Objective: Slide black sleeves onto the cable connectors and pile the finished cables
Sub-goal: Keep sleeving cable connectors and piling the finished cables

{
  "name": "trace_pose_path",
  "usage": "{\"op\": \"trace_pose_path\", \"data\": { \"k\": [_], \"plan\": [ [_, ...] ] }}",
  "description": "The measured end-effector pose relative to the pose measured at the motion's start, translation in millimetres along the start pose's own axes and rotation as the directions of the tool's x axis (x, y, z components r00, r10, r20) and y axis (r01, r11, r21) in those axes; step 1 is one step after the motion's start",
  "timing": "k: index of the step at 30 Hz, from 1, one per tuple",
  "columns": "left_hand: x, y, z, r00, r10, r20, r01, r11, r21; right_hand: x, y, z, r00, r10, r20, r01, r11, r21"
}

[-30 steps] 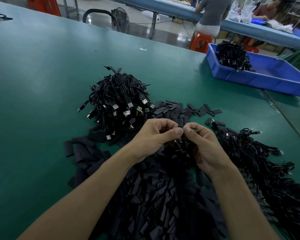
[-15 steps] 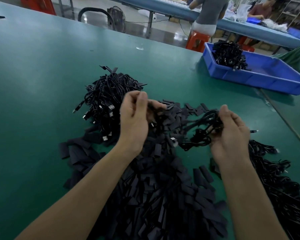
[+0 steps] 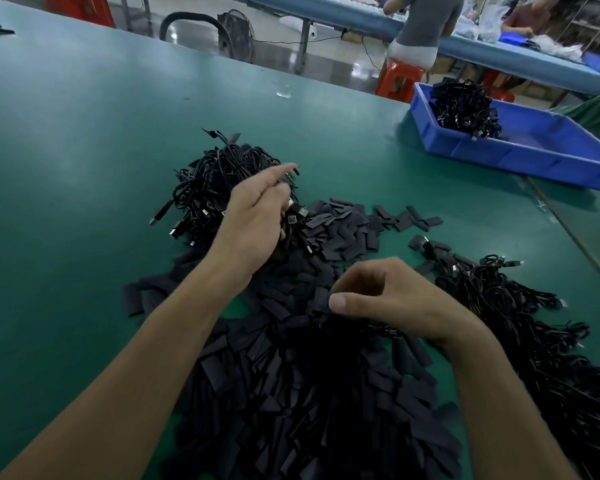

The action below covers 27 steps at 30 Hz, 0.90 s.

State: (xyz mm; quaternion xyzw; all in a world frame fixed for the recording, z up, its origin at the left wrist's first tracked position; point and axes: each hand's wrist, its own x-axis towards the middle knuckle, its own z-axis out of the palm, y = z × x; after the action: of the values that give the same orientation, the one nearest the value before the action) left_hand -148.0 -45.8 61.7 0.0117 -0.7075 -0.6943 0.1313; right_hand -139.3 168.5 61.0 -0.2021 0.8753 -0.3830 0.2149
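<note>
Green table (image 3: 84, 168) carries everything. At its middle the cable pile (image 3: 205, 192) now has the left hand (image 3: 253, 220) over it, fingers loosely spread and nothing plainly held. Half a second ago that hand was short of the pile, so the sleeved cable looks dropped there. The right hand (image 3: 395, 299) has swung from the loose cables (image 3: 534, 323) onto the sleeves (image 3: 309, 393), curled thumb to fingers. I cannot tell whether it pinches one. A new cycle is probably starting. A blue bin (image 3: 534, 157) sits well beyond.
</note>
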Motion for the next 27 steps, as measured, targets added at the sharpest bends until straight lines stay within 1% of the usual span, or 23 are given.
{"op": "trace_pose_path", "data": {
  "k": [1, 2, 3, 4, 5, 6, 9, 12, 14, 20, 24, 27],
  "plan": [
    [0, -1, 0, 0.999, -0.022, 0.042, 0.021, 1.000, 0.012, 2, 0, 2, 1.000, 0.023, 0.001, -0.023, 1.000, 0.016],
    [0, -2, 0, 0.997, -0.026, 0.077, 0.024, 0.999, 0.023, 6, 2, 3, 0.996, 0.038, -0.079, -0.035, 0.999, 0.042],
    [-1, -2, -1, 0.994, -0.021, 0.107, 0.018, 0.999, 0.029, 11, 7, 4, 0.977, 0.046, -0.208, -0.040, 0.999, 0.033],
    [-2, -2, -2, 0.991, -0.014, 0.131, 0.010, 0.999, 0.030, 16, 12, 5, 0.941, 0.038, -0.337, -0.052, 0.998, -0.030],
    [-4, -2, -2, 0.988, -0.010, 0.153, 0.005, 1.000, 0.029, 20, 16, 5, 0.908, 0.022, -0.418, -0.084, 0.988, -0.130],
    [-5, -2, -3, 0.984, -0.007, 0.176, 0.003, 1.000, 0.025, 24, 19, 4, 0.899, 0.017, -0.438, -0.127, 0.966, -0.223],
    [-6, -5, -4, 0.973, -0.029, 0.230, 0.023, 0.999, 0.031, 31, 30, 7, 0.937, 0.089, -0.339, -0.242, 0.864, -0.441],
    [-7, -6, -1, 0.970, -0.026, 0.242, 0.014, 0.998, 0.053, 35, 32, 12, 0.936, 0.151, -0.318, -0.310, 0.782, -0.541],
    [-8, -7, -1, 0.977, -0.009, 0.215, -0.006, 0.997, 0.071, 36, 32, 13, 0.927, 0.152, -0.344, -0.330, 0.768, -0.550],
    [-9, -13, -2, 0.979, 0.014, 0.204, -0.029, 0.997, 0.067, 34, 30, 16, 0.875, 0.074, -0.478, -0.329, 0.815, -0.477],
    [-8, -19, 0, 0.974, -0.006, 0.226, -0.017, 0.995, 0.098, 29, 29, 18, 0.843, 0.083, -0.532, -0.314, 0.878, -0.361],
    [-8, -22, 2, 0.980, -0.013, 0.199, -0.011, 0.993, 0.116, 27, 30, 18, 0.831, 0.081, -0.550, -0.294, 0.904, -0.311]
  ]
}}
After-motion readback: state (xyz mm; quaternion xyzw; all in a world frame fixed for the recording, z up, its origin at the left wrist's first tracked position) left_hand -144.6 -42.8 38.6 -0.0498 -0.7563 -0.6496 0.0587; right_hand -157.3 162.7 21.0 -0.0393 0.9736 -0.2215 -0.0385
